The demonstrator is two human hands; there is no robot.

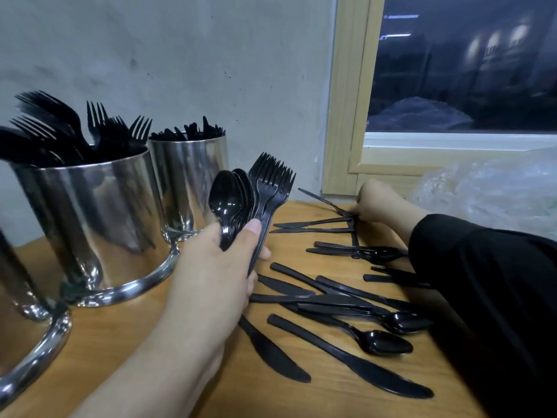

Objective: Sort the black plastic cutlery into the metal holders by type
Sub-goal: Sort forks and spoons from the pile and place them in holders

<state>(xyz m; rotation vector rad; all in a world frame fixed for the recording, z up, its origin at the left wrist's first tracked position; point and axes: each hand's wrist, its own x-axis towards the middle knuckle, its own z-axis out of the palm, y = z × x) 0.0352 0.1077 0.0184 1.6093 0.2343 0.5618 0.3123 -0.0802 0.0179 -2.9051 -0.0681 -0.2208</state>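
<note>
The left hand [217,260] grips a mixed bundle upright — nested spoons [226,203] in front, a fan of forks [271,182] behind — with thumb and fingers curled round the handles. The right hand [376,203], its arm in a black sleeve [482,282], reaches to the far edge of the wooden table [120,342] and pinches the ends of a few thin pieces [319,226] lying there; which type they are is hard to tell. To finish this gathering well, the right hand probably should draw those pieces together by their handles and keep them apart from the left bundle, since spoons and forks there already need splitting before they drop. The fork holder [99,218] stands nearest the left hand, packed with tines up; a second holder [190,182] behind it holds handle ends, and a third holder [30,342] shows only at the left edge. Loose knives [355,360] and loose spoons [379,342] lie crossed beneath the right forearm — the sleeve could sweep them. Crumpled clear plastic [497,191] sits by the window [452,86].
</note>
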